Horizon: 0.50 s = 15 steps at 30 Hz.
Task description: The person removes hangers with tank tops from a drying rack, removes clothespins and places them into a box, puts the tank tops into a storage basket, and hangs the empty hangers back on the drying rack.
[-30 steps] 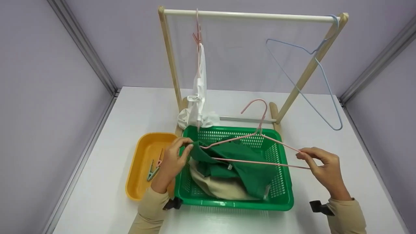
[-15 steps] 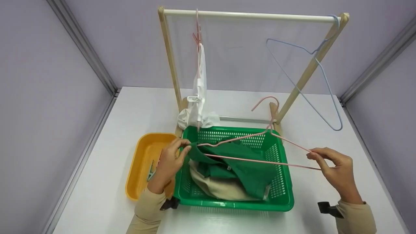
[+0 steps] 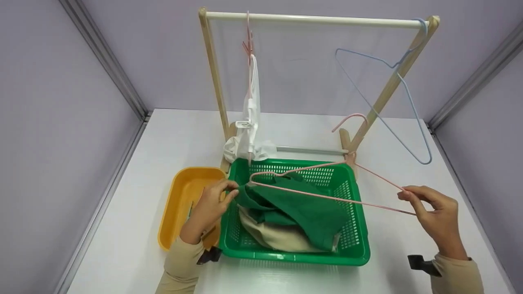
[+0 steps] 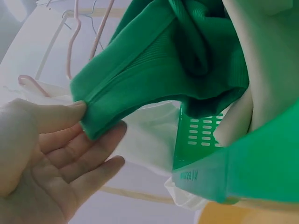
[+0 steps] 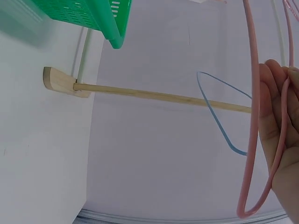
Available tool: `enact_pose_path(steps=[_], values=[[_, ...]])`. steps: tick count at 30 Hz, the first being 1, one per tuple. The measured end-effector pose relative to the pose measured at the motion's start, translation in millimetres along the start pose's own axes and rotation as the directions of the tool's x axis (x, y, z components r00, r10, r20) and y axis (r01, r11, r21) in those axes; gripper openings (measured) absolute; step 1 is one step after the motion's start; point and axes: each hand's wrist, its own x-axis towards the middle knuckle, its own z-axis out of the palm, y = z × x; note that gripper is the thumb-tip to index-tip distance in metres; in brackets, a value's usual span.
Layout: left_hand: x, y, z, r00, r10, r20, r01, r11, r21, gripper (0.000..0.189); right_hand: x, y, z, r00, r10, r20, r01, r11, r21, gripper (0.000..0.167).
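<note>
My left hand (image 3: 210, 206) pinches the edge of a green garment (image 3: 310, 208) between thumb and fingers, as the left wrist view shows closely. Most of that garment lies bunched in the green basket (image 3: 294, 256), over a beige cloth (image 3: 282, 237). My right hand (image 3: 437, 214) pinches the right side of a pink clothes hanger (image 3: 347, 200) between thumb and fingers. Its hook points up and away, and its left end lies over the green fabric, close to my left fingers. In the right wrist view, the pink hanger's rounded end (image 5: 247, 212) hangs beside the palm.
A rack with a white top bar (image 3: 318, 19) stands behind the basket. A white garment (image 3: 254, 106) hangs at its left on another pink hanger, and a blue hanger (image 3: 416, 110) at its right. A yellow tray (image 3: 171, 220) with pegs, mostly hidden by my arm, sits left.
My right hand has moved right with the pink hanger, whose left end has come out from under the green garment's edge. My left hand keeps hold of the garment and has shifted slightly left and down.
</note>
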Motion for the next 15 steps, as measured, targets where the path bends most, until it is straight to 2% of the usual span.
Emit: enact_pose_path(steps=[6, 11, 15], values=[[-4.1, -0.3, -2.4, 0.993, -0.012, 0.121, 0.005, 0.998, 0.058, 0.012, 1.1, -1.7, -2.8, 0.999, 0.033, -0.033, -0.034, 0.999, -0.019, 0.021], [-5.3, 1.2, -4.4, 0.969, -0.012, 0.248, -0.003, 0.998, 0.061, 0.012, 1.7, -2.3, -4.2, 0.998, 0.047, -0.052, -0.049, 0.998, -0.044, 0.019], [-5.2, 2.8, -5.3, 0.953, -0.019, 0.302, 0.005, 0.999, 0.047, 0.013, 1.7, -1.7, -4.7, 0.997, 0.048, -0.067, -0.049, 0.999, -0.011, 0.018]])
